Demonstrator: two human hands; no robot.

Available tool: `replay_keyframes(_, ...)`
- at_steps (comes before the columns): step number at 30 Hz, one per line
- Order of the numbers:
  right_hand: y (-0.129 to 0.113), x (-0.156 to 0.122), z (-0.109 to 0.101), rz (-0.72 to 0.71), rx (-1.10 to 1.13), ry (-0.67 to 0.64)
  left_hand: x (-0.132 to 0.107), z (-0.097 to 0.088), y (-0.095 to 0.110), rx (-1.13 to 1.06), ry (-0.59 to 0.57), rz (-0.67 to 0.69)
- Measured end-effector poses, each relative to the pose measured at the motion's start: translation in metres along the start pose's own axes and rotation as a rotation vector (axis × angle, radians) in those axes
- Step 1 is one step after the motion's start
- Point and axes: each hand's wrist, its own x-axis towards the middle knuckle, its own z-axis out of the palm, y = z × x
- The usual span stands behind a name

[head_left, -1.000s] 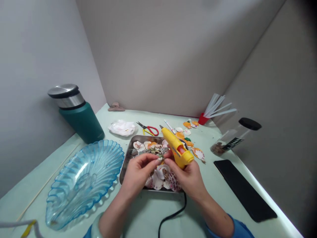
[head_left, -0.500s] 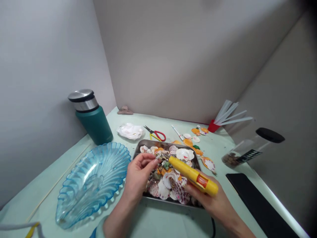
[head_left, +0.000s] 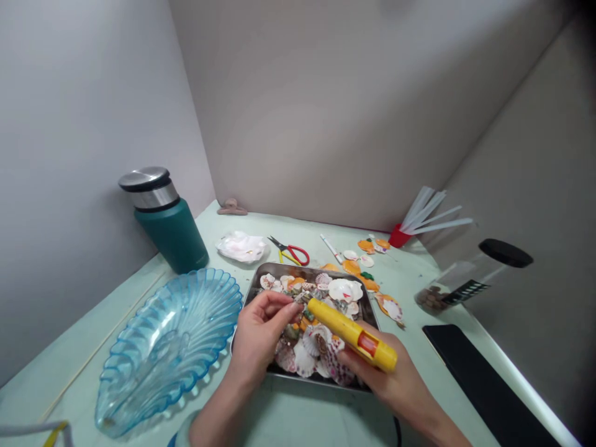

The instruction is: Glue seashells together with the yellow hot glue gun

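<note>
My right hand is wrapped round a yellow hot glue gun, its nozzle pointing left at my other hand's fingertips. Thumb and forefinger of my left hand are pinched together beside the nozzle; what sits between them is too small to make out. Both hands are over a metal tray heaped with seashells. Among these are a white scallop shell, a purple-speckled shell and a big white shell. Part of the heap is hidden by my hands and the glue gun.
Left of the tray lies a blue shell-shaped dish, with a green bottle behind it. Scissors, a white bundle and orange shells lie beyond. At right are a red cup of glue sticks, a jar and a black slab.
The glue gun and my right hand have shifted slightly left and down in view. My left hand keeps its pinch near the nozzle. The whole view has moved a little.
</note>
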Motion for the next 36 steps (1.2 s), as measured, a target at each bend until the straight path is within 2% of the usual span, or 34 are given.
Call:
replay_keyframes(7, -0.004, 0.001, -0.001, -0.042, -0.058, 0.027, -0.002, -0.002, -0.002, 0.110, 0.010, 0.083)
replay_keyframes(11, 0.000, 0.001, -0.006, -0.122, -0.129, 0.032, -0.002, -0.002, -0.001, 0.169, 0.010, 0.112)
replay_keyframes(16, 0.002, 0.002, -0.009, -0.244, -0.139, 0.044, 0.002, -0.005, 0.001, 0.071, 0.034, 0.036)
replay_keyframes(19, 0.000, 0.002, -0.009, -0.194, -0.104, 0.103, 0.004, -0.007, 0.002, 0.015, 0.041, -0.003)
replay_keyframes(22, 0.000, 0.001, -0.006, -0.104, -0.041, 0.187, 0.004, -0.007, 0.001, 0.006, 0.040, 0.048)
replay_keyframes(27, 0.000, 0.002, -0.004, -0.056, -0.033, 0.133, 0.004, -0.006, -0.001, 0.061, 0.031, 0.087)
replay_keyframes(30, 0.004, 0.003, -0.009, -0.041, -0.109, 0.138, 0.006, -0.009, -0.002, 0.203, 0.042, 0.104)
replay_keyframes(34, 0.009, 0.004, -0.014, -0.034, -0.179, 0.203, 0.009, -0.016, -0.003, 0.581, 0.137, 0.248)
replay_keyframes(36, 0.011, 0.003, -0.016, -0.046, -0.199, 0.215, 0.010, -0.018, -0.004, 0.702, 0.140, 0.303)
